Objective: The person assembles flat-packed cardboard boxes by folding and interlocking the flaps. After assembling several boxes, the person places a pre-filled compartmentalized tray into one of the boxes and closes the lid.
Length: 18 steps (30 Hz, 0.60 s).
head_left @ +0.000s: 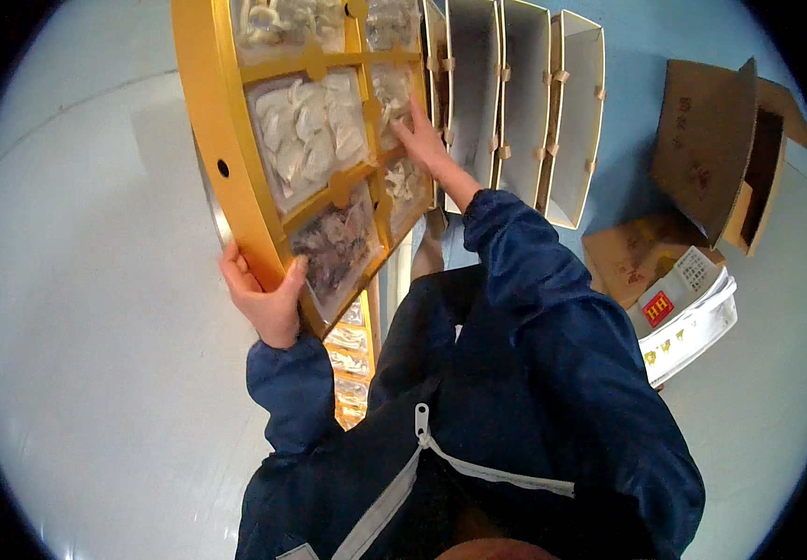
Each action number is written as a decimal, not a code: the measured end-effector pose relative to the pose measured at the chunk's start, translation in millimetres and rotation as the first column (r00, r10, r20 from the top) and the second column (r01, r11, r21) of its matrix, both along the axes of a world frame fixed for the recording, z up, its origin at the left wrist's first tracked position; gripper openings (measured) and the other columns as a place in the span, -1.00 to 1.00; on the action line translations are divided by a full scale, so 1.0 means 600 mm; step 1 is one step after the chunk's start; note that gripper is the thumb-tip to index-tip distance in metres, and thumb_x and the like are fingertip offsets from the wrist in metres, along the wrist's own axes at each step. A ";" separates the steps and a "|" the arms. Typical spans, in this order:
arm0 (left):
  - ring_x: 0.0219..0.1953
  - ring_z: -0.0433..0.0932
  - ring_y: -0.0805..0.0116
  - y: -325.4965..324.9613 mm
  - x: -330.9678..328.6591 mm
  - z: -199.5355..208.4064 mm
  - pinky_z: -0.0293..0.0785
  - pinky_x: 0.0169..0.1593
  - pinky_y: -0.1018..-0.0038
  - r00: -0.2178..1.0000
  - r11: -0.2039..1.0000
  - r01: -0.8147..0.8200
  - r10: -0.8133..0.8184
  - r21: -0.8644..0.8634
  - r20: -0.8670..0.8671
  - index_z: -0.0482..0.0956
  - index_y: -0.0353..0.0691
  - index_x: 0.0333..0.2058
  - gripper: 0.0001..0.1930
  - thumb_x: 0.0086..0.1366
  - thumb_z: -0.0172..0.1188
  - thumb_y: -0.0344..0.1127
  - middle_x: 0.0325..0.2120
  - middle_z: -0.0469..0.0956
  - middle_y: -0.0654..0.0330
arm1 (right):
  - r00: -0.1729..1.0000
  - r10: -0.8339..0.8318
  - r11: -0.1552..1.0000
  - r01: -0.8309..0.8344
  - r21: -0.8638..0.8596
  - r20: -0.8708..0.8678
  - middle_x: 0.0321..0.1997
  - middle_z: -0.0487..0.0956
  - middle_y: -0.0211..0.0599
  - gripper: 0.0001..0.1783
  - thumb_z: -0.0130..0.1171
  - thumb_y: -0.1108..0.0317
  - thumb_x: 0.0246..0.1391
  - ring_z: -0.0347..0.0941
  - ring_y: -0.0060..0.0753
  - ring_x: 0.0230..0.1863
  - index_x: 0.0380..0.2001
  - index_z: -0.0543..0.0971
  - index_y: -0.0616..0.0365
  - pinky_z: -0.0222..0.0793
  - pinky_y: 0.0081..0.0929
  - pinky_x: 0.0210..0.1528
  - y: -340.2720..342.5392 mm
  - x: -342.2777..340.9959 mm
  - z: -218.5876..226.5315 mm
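Observation:
A gold gift box (212, 140), divided into compartments, is held tilted in front of me. Clear packs of pale dried food (308, 133) sit in its left column, with a pack of dark brown dried pieces (333, 245) at the lower end. My left hand (268, 294) grips the box's lower left edge, the thumb over the front rim and the fingers at its side. On a small clear pack (389, 98) in the right column rests my right hand (425, 145), its fingers apart; some fingertips are hard to make out.
Several white open boxes (579, 121) with tan ribbon tabs stand in a row at the right. Below the held box, another gold box with packs (349, 359) is partly visible. Brown cardboard cartons (702, 149) and a white printed bag (688, 322) lie farther right on the floor.

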State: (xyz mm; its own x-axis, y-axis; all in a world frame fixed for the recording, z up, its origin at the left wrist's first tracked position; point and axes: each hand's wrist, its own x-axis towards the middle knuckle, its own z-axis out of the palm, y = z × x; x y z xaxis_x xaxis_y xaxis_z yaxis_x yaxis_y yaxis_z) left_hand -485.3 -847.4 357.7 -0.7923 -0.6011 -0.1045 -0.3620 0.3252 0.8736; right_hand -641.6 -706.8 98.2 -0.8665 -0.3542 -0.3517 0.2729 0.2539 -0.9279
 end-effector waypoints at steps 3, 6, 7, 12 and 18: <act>-0.04 0.38 0.32 0.008 0.013 -0.009 0.28 0.06 0.44 0.999 0.999 -0.036 0.036 -0.001 0.012 0.15 -0.30 0.05 -0.28 -0.11 0.32 -0.48 -0.10 0.38 0.07 | 1.000 0.027 0.999 -0.027 0.017 0.004 0.32 0.03 0.09 -0.13 -0.05 -0.02 0.08 -0.04 0.01 0.33 0.28 -0.12 0.25 -0.10 -0.31 0.31 0.006 0.010 -0.002; -0.04 0.38 0.30 0.010 0.012 -0.009 0.29 0.06 0.44 0.997 0.998 -0.047 0.049 -0.030 0.059 0.15 -0.28 0.04 -0.26 -0.14 0.34 -0.44 -0.12 0.38 0.06 | 0.998 0.051 0.999 -0.052 0.008 0.039 0.32 0.01 0.10 -0.13 -0.05 -0.02 0.09 -0.05 0.01 0.33 0.27 -0.12 0.28 -0.10 -0.32 0.30 0.009 0.009 0.003; -0.04 0.38 0.29 0.023 0.007 0.002 0.29 0.07 0.43 0.996 0.997 -0.045 0.050 -0.068 0.075 0.15 -0.28 0.04 -0.25 -0.15 0.35 -0.44 -0.12 0.37 0.06 | 0.989 0.080 0.997 -0.077 -0.023 0.121 0.32 0.00 0.10 -0.13 -0.05 -0.02 0.09 -0.05 0.00 0.33 0.27 -0.12 0.29 -0.10 -0.33 0.30 0.013 0.008 0.016; -0.06 0.38 0.25 0.072 0.000 0.011 0.31 0.07 0.39 0.990 0.967 0.028 0.009 -0.254 0.144 0.15 -0.25 0.02 -0.24 -0.19 0.38 -0.41 -0.15 0.35 0.05 | 0.978 0.134 0.991 -0.135 -0.003 0.162 0.24 0.20 0.05 -0.16 -0.14 -0.07 0.11 0.21 -0.03 0.19 0.30 -0.16 0.11 0.10 -0.41 0.17 0.009 0.017 -0.041; 0.03 0.32 0.24 0.086 0.015 0.006 0.23 0.14 0.39 0.968 0.958 0.053 0.020 -0.283 0.249 0.10 -0.26 0.05 -0.22 -0.14 0.38 -0.46 -0.07 0.30 0.04 | 0.974 0.167 0.984 -0.175 0.040 0.156 0.28 0.17 -0.03 -0.19 -0.14 0.04 0.10 0.21 -0.12 0.19 0.30 -0.15 0.16 0.09 -0.49 0.16 0.016 0.017 -0.036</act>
